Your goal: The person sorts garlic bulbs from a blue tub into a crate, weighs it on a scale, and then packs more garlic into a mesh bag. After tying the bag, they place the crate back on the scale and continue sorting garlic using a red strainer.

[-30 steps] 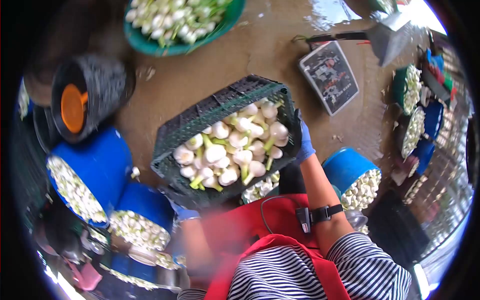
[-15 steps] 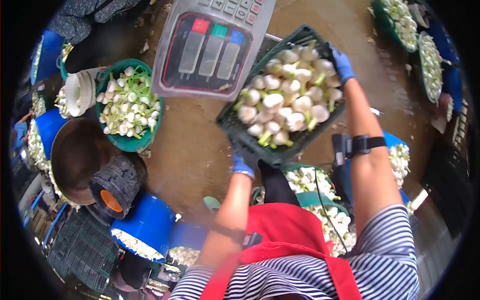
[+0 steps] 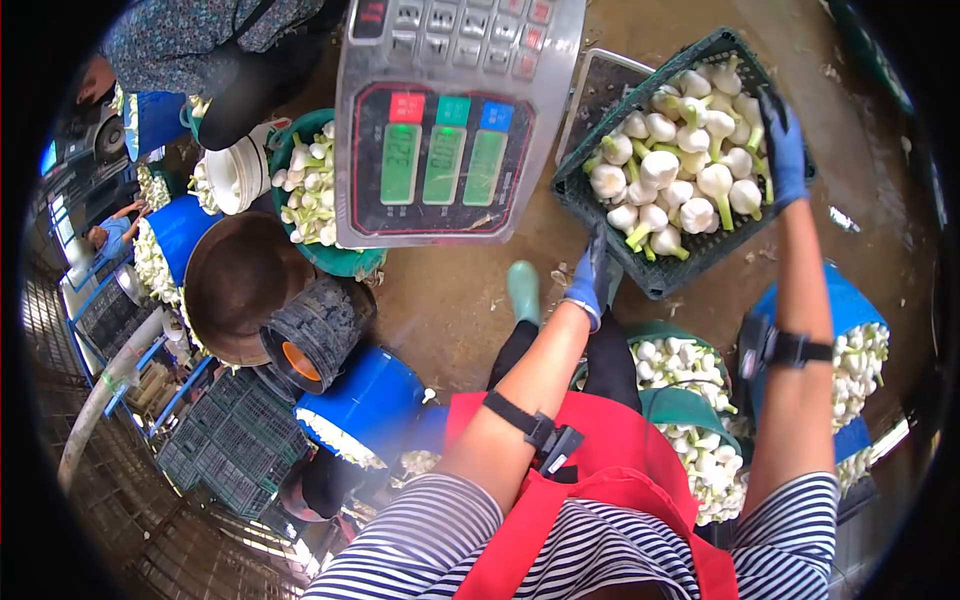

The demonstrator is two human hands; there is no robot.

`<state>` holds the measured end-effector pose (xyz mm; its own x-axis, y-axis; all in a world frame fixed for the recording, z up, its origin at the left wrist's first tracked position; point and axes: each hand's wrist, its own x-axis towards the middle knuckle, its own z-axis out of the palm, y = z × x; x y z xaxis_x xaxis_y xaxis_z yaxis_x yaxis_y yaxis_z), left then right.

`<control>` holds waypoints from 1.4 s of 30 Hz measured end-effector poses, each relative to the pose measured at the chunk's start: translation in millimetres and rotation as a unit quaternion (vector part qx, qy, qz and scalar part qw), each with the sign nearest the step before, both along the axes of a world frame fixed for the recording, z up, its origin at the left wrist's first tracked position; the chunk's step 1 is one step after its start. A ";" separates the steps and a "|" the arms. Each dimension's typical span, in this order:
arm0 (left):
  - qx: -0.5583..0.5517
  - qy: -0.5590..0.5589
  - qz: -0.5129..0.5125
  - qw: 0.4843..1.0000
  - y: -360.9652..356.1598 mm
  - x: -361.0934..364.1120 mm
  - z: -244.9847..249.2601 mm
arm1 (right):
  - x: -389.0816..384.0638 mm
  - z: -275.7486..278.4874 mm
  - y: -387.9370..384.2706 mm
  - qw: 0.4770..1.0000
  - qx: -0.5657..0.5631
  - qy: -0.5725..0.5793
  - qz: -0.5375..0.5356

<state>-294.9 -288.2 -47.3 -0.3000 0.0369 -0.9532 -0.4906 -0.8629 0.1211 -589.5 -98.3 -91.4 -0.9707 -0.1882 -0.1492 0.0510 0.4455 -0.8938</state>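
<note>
A dark green plastic crate [image 3: 655, 282] full of white garlic bulbs [image 3: 660, 170] with short green stems is between my hands, overlapping the metal platform of a scale [image 3: 600, 95]. On its right rim, my right hand [image 3: 786, 155] in a blue and dark glove is closed, fingers over the edge. My left hand [image 3: 590, 275], gloved the same way, is at the near left wall of the crate, its fingers against the side and partly hidden. Left of the crate stands the scale's display [image 3: 440, 150], its three green screens lit.
Green tubs [image 3: 690, 405] of garlic stand by my legs. A blue tub [image 3: 845, 310] is at right, another blue tub [image 3: 365, 395] at left. Near it are a black bucket [image 3: 315, 325] and a brown basin [image 3: 240, 280]. Another person [image 3: 190, 50] is at upper left.
The crate has moved right in view, with both hands still at it. My head view has shifted, and the display's screens now appear lit with digits.
</note>
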 end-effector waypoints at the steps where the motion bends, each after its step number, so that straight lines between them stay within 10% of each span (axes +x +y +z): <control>1: -0.014 0.002 -0.007 1.000 -1.4 19.1 -15.6 | 28.3 23.7 -16.9 0.999 -0.002 -0.016 -0.036; 4: -0.052 0.019 0.020 0.998 -7.2 96.7 -98.8 | 108.2 45.0 -18.3 0.991 0.132 -0.006 0.018; 12: -0.110 -0.048 -0.050 0.991 -70.2 61.3 24.7 | 239.3 101.8 22.8 0.968 0.174 -0.179 0.041; 19: -0.119 -0.015 -0.146 0.982 -95.6 112.1 -40.1 | 260.6 108.1 47.5 0.969 0.197 -0.150 -0.010; 23: -0.047 -0.088 -0.212 0.972 -47.2 4.7 74.3 | 260.6 119.5 76.7 0.946 0.309 -0.093 -0.041; 25: -0.046 0.082 -0.357 0.929 -64.2 46.7 5.9 | 262.8 140.3 104.0 0.933 0.317 -0.145 -0.087; 34: -0.074 0.212 -0.579 0.784 91.0 -86.8 49.4 | 322.5 156.4 322.5 0.817 0.423 -0.194 -0.341; 42: -0.022 0.262 -0.628 0.732 330.3 -162.3 17.9 | 250.7 106.2 531.2 0.750 0.555 -0.257 -0.253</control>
